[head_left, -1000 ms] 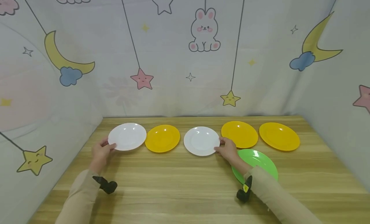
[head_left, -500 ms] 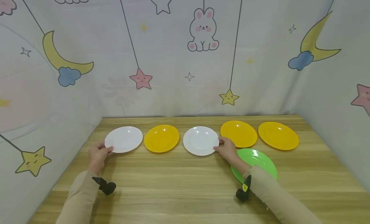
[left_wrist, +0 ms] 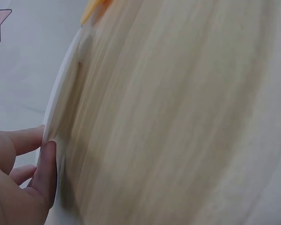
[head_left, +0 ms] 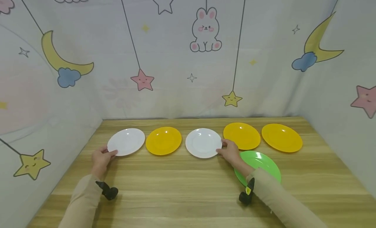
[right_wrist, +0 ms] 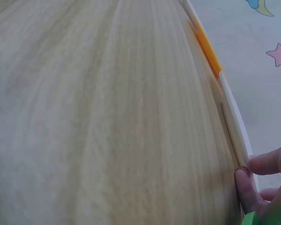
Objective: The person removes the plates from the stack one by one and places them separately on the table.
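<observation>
A white plate (head_left: 127,142) lies at the left end of a row of plates in the head view. My left hand (head_left: 101,160) pinches its left rim, and the left wrist view has the thumb and a finger on opposite sides of that rim (left_wrist: 56,93). Another white plate (head_left: 203,143) sits mid-row, its right edge pinched by my right hand (head_left: 231,153). Between the two white plates is a yellow plate (head_left: 164,140). The right forearm passes over part of a green plate (head_left: 264,166).
Two more yellow plates, one nearer the middle (head_left: 242,136) and one farther right (head_left: 282,138), finish the row along the back of the wooden table (head_left: 173,192). A cloth with printed stars, moons and a rabbit hangs behind and at both sides.
The left hand has drawn its white plate slightly left and nearer, leaving a small gap beside the yellow plate. My right hand keeps its hold on the mid-row white plate.
</observation>
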{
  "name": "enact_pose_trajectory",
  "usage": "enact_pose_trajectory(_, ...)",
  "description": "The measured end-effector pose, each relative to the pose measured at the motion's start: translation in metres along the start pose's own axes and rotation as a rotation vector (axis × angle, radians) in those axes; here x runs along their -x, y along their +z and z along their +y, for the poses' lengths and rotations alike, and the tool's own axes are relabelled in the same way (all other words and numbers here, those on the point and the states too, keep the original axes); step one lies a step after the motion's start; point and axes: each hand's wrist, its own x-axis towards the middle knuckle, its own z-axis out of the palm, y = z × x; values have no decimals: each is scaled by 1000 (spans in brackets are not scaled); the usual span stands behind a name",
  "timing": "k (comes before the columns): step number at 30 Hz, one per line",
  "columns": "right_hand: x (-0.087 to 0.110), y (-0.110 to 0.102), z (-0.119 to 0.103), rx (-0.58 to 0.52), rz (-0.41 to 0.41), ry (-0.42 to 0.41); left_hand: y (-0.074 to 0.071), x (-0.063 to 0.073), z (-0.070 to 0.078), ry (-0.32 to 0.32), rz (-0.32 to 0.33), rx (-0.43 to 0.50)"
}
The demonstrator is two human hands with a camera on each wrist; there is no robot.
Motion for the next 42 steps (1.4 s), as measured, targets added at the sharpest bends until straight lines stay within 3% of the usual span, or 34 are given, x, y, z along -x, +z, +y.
enact_pose_trajectory(17,0,0,-4,-99,-3,82,0,0,-3,67,31,-281)
enact_pose_trajectory(27,0,0,-9,-378,-25,191,-2,-3,-3,52,20,-277)
enact_pose_trajectory(34,2,-1,-11,-451,-54,221,-3,-4,-4,42,15,-299)
enact_pose_trajectory(42,1,-3,-17,-449,-2,242,-5,-4,-5,49,4,-333)
